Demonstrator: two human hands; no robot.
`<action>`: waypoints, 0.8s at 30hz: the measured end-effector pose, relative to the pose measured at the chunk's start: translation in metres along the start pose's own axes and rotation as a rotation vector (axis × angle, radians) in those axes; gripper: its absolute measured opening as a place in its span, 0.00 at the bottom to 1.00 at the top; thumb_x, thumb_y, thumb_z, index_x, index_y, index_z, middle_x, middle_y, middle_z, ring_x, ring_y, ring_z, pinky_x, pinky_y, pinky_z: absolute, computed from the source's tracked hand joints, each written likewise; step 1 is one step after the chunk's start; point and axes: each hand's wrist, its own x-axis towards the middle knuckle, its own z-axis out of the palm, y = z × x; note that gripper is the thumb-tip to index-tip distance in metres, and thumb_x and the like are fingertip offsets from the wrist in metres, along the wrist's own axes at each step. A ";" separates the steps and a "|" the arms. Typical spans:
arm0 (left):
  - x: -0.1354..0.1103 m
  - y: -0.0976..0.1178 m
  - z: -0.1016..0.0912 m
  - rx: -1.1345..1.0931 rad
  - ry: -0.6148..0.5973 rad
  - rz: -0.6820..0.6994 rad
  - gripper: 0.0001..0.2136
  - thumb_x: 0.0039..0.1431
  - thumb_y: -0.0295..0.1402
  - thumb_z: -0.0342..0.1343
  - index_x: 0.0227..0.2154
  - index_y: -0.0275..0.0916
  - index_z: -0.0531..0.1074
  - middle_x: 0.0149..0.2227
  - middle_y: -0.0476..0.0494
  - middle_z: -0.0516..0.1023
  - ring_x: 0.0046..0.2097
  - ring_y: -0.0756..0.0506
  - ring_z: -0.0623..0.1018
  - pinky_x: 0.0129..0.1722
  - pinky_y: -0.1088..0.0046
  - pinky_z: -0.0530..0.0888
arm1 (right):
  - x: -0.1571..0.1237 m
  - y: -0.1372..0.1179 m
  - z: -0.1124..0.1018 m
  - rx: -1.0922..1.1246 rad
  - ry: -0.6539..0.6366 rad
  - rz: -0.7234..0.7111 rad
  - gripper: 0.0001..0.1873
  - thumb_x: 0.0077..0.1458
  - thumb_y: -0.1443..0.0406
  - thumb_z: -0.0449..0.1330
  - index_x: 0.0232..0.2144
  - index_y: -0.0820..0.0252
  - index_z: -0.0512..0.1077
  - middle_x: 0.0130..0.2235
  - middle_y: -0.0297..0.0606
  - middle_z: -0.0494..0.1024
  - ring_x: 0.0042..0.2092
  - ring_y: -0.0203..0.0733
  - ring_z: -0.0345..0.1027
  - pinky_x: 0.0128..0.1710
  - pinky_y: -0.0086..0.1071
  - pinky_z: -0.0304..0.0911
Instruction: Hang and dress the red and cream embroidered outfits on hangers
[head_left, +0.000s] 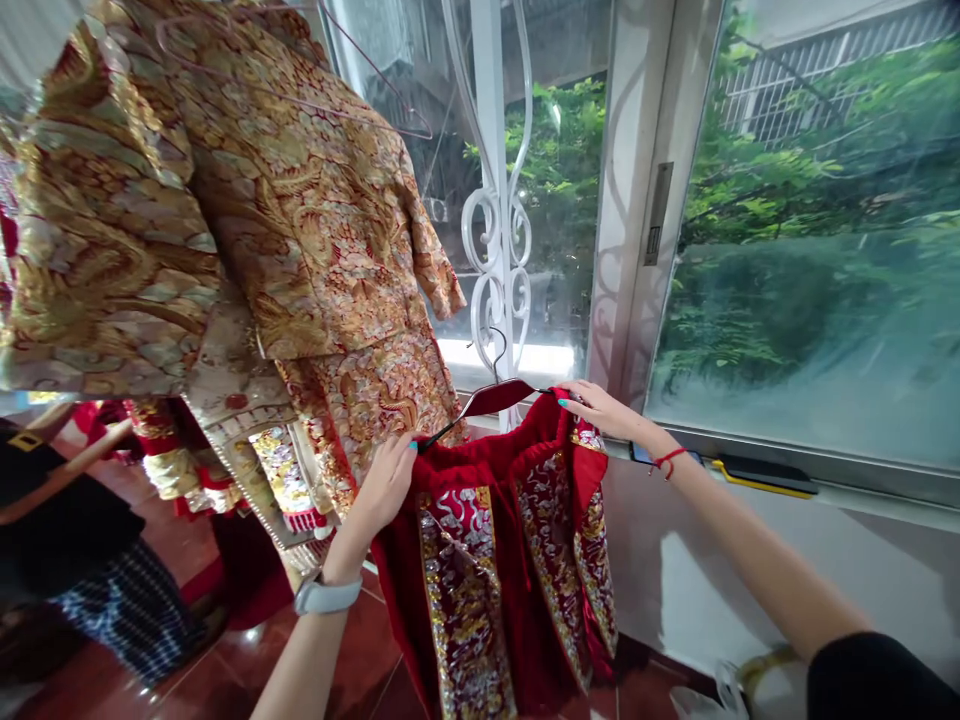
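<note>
A deep-red velvet skirt with glittering embroidered panels [504, 570] is hanging between the two hands, near the window wall. A dark, narrow-armed hanger with a thin metal hook [499, 398] is spanning its waistband; whether it is clipping the cloth, I cannot tell. The bare left hand [388, 482] is gripping one end of the waistband beside the hanger's tip, and the bare right hand [596, 408] is gripping the other end, so both grips are closing on gathered velvet.

For good handling, both hands should be carrying the weight at the waistband, holding it level and evenly spread, and sparing the stiff embroidery from creasing or rubbing.

Counting down in size: at least one gold-and-red brocade outfit [322, 230] is hanging at the left, with overlapping cloth hiding the full number. One velvet skirt is showing three embroidered panels. One dark hanger is spanning it. One pale wristwatch [328, 597] is circling the left wrist, and one red cord bracelet [667, 460] the right.
</note>
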 end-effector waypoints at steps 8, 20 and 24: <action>-0.013 0.026 0.011 0.222 0.402 -0.102 0.17 0.65 0.37 0.43 0.45 0.38 0.75 0.41 0.37 0.71 0.45 0.38 0.68 0.52 0.53 0.66 | -0.014 0.014 0.020 0.162 0.218 -0.019 0.17 0.58 0.64 0.53 0.46 0.56 0.77 0.47 0.40 0.80 0.49 0.48 0.73 0.54 0.41 0.64; -0.030 0.014 0.018 0.460 0.390 0.128 0.20 0.65 0.33 0.43 0.59 0.39 0.63 0.46 0.34 0.68 0.47 0.37 0.68 0.50 0.52 0.68 | -0.038 0.027 0.021 0.357 0.128 0.047 0.29 0.55 0.57 0.58 0.59 0.56 0.66 0.59 0.45 0.71 0.58 0.50 0.66 0.57 0.43 0.63; -0.026 0.006 0.016 0.559 0.436 0.156 0.19 0.65 0.29 0.41 0.54 0.37 0.69 0.43 0.34 0.71 0.43 0.37 0.68 0.46 0.57 0.70 | -0.077 0.017 0.058 0.106 0.295 0.077 0.46 0.48 0.67 0.62 0.67 0.52 0.50 0.67 0.42 0.56 0.67 0.50 0.50 0.64 0.46 0.54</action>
